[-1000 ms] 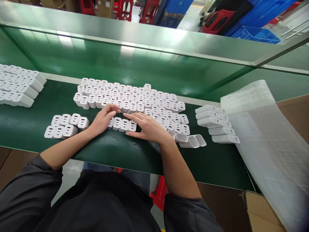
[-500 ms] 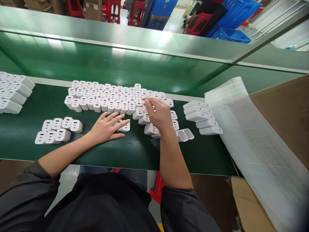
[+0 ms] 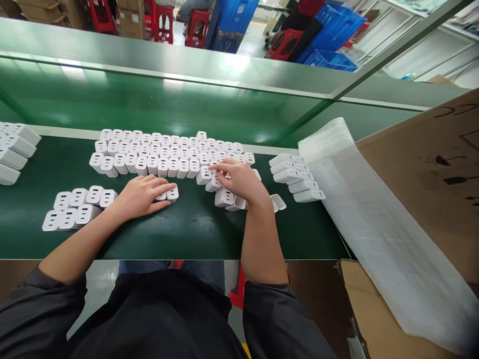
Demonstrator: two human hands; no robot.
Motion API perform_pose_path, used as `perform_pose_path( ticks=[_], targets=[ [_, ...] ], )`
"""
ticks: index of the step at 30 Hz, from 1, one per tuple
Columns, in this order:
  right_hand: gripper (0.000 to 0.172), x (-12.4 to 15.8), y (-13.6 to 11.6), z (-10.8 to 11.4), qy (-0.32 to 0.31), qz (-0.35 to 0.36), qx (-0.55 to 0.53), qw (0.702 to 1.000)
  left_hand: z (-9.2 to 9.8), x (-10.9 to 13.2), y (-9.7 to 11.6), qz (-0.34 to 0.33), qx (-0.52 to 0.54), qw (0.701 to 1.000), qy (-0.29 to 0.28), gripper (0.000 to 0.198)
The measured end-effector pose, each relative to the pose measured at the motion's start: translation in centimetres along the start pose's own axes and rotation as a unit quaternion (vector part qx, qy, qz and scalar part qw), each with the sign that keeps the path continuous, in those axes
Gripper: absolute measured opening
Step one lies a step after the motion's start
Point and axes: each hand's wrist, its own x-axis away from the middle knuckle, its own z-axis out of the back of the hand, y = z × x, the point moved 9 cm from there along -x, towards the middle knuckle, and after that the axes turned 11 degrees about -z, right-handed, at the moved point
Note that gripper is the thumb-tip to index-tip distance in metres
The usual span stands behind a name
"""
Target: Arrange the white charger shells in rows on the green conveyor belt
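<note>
Head cam: your L hand (image 3: 139, 197) lay flat, palm down, fingers straight on the short row (image 3: 168, 193). Nothing gripped, prob. just pinning it so units didn't tip. R hand (image 3: 242, 182) sat half-curled over the loose chargers (image 3: 224, 198) at the right end of the main block (image 3: 157, 154), fingertips on their tops; can't tell if one was pinched. Block stood ports-up, rows tight, so faces read at a glance. Small group (image 3: 75, 207) parked left on belt (image 3: 194, 232). Side-laid stack (image 3: 295, 175) was right, by tray sleeve (image 3: 374, 224).
</note>
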Motion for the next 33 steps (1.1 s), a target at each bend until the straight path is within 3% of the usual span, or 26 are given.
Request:
perform_pose_path(
  ticks=[11,18,21,24,27,30,33],
  targets=[
    [0.036,0.6,-1.3,-0.6,-0.044,0.006,0.015,0.999,0.1,-0.1,0.0,0.007,-0.021,1.000,-0.001,0.038],
    [0.017,1.0,-3.3,-1.1,-0.071,0.065,-0.020,0.995,0.4,-0.1,0.0,0.001,-0.033,0.999,-0.009,0.039],
    [0.019,1.0,-4.3,-1.5,-0.051,0.088,0.008,0.995,0.5,-0.1,0.1,0.000,-0.043,0.999,0.002,0.039],
    [0.019,1.5,-5.8,-2.1,-0.077,0.136,-0.020,0.987,0.4,-0.1,0.2,-0.002,-0.050,0.999,0.009,0.037],
    [0.035,2.1,-6.8,-2.4,-0.114,0.180,-0.064,0.975,0.4,0.0,0.3,-0.008,-0.052,0.999,0.010,0.035],
    [0.042,2.0,-6.7,-2.5,-0.105,0.179,-0.060,0.976,0.4,0.0,0.4,-0.012,-0.052,0.999,0.010,0.034],
    [0.036,1.8,-6.6,-3.2,-0.099,0.180,-0.050,0.977,0.4,0.0,0.4,-0.011,-0.051,0.999,0.007,0.034]
  ],
)
